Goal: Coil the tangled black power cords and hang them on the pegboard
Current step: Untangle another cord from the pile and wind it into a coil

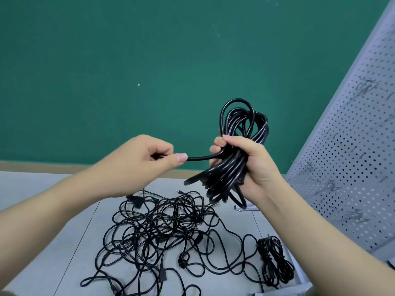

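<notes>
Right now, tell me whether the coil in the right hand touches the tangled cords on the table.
Apart. The head view shows the coil gripped in the right hand, with bare table between it and the tangled cords.

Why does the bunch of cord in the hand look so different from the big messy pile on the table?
The held coil is gathered into neat loops, while the tangled pile sprawls in loose, crossing loops. The held coil is up in the air, gripped by the right hand, with the left hand pinching its free end; the tangled pile lies flat on the table, touched by no hand. The held coil's cord also looks thicker. Both are black power cords.
</notes>
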